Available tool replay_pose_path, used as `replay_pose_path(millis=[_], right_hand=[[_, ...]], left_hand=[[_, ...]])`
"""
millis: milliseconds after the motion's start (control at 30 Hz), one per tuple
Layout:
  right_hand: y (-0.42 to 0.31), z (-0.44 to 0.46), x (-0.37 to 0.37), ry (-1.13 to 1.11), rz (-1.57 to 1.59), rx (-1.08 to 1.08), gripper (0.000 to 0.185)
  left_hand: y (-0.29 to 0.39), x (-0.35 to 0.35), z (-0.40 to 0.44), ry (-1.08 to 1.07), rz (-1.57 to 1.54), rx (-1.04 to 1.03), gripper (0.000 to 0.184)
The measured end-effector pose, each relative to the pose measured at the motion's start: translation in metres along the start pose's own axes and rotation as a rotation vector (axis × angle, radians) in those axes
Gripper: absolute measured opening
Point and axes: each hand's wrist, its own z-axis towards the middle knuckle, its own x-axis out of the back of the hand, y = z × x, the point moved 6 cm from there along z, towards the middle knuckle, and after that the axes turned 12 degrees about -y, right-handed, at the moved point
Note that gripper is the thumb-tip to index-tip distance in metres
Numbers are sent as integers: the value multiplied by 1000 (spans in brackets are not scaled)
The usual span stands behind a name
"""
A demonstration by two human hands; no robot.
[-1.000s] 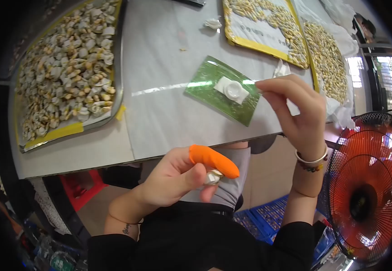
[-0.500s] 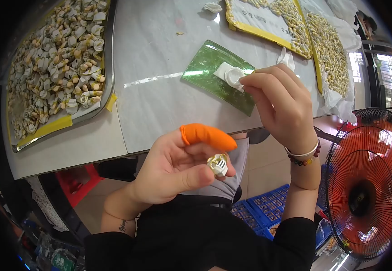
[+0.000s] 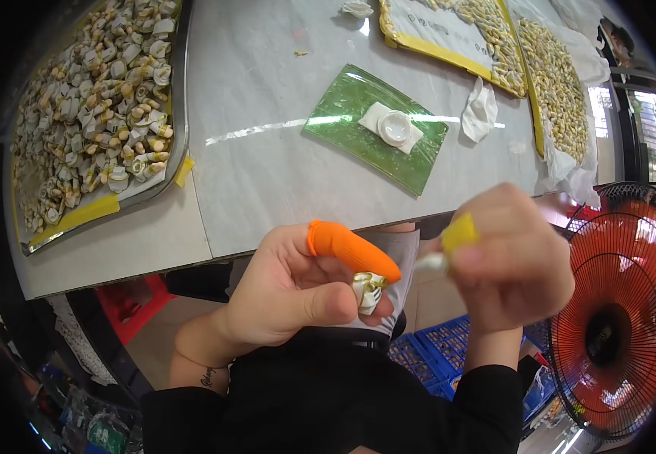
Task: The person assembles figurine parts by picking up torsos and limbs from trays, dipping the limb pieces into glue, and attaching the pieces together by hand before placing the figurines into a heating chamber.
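Observation:
My left hand [image 3: 309, 291] pinches a small white piece with gold trim and dark stripes [image 3: 369, 292] between thumb and fingers. An orange finger cot [image 3: 353, 248] covers its index finger. To the right, my right hand [image 3: 506, 261] is closed on a small yellow-and-white piece [image 3: 460, 234], blurred by motion, so its kind is unclear. A pale tip of it points toward my left hand, apart from the striped piece. Beyond both hands, a small round white dish [image 3: 395, 128] sits on a white pad [image 3: 372, 116] on a green glass plate [image 3: 343, 94].
At the left, a metal tray [image 3: 184, 113] holds many small white-and-tan pieces. Yellow-edged trays [image 3: 449, 64] of small yellowish pieces lie at the back right. A crumpled tissue [image 3: 479, 111] rests on the table [image 3: 260, 181]. An orange fan [image 3: 615, 310] stands at the right.
My right hand has left the white dish and come down and toward me, showing the yellow-and-white piece. My left hand has tilted the striped piece slightly, its orange-covered finger now against it.

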Motion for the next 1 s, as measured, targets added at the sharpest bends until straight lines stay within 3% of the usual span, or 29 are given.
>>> replay_pose_path(millis=[133, 333, 467, 633, 667, 1000], right_hand=[[-12, 3, -6, -24, 47, 89, 7], [-11, 8, -8, -120, 37, 191, 7], [-10, 7, -8, -189, 54, 275, 6], [-6, 1, -10, -161, 127, 227, 8], [-5, 1, -9, -150, 168, 227, 16], [-1, -7, -7, -111, 174, 210, 16]], left_hand=[[-13, -7, 4, -32, -262, 78, 33], [-22, -11, 2, -81, -400, 186, 28], [-23, -13, 3, -100, -414, 226, 27], [-24, -18, 5, -68, -420, 278, 23], [-24, -18, 6, -67, -423, 276, 23], [-25, -20, 7, -30, -427, 304, 23]])
